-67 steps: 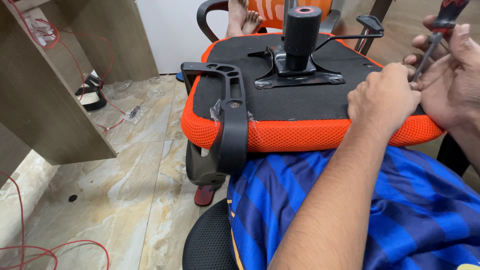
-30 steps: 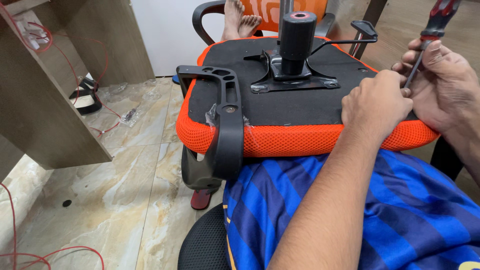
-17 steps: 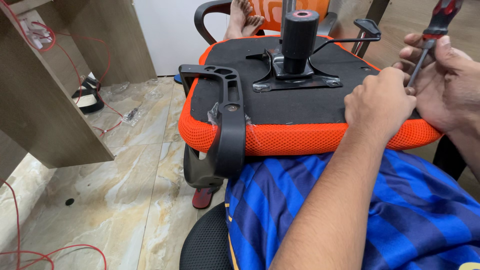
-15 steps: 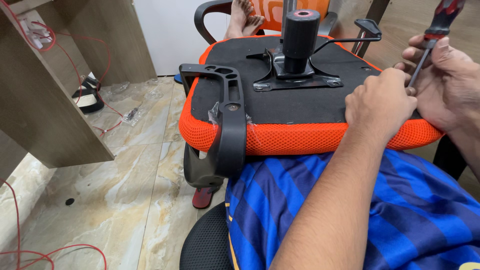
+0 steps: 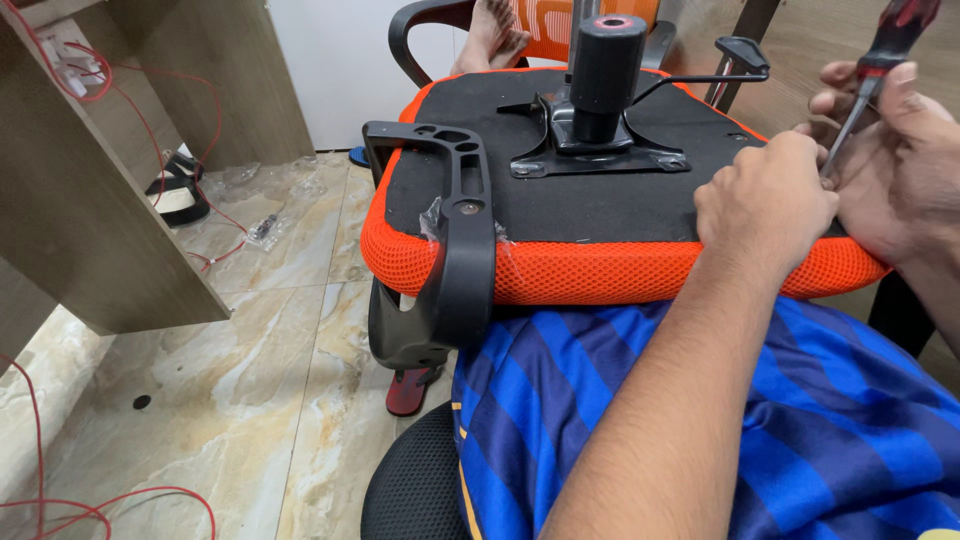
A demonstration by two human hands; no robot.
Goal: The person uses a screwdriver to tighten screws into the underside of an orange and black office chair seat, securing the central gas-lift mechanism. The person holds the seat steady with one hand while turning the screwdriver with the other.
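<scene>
**Screwdriver is working at the right edge of the upturned chair seat**

I am looking down through the head camera, and an orange mesh chair seat [image 5: 600,275] is lying upside down across my lap, its black underside facing up. I judge it is lying this way so that the fittings underneath are coming within reach of both hands.

My right hand [image 5: 900,170] is closing around a screwdriver [image 5: 868,85] with a red and black handle. The fingers are wrapping the lower part of the handle and the shaft, so the grip is tight and nearly fully closed. My left hand [image 5: 765,200] is curling into a loose fist on the seat's right edge, just beside the tool's tip. I cannot tell whether it is pinching a small part there or only steadying the seat, because the knuckles are hiding the spot.

The screwdriver is standing steeply, its long axis running from the handle at upper right down to the tip at lower left. The tip is pointing into the seat's underside, between the two hands; the contact point is hidden.

At the seat's middle the metal mounting plate [image 5: 595,155] is carrying a black cylinder [image 5: 605,70] that is pointing straight up. A black armrest [image 5: 455,240] is hanging over the left edge, with its long axis running toward me.
</scene>
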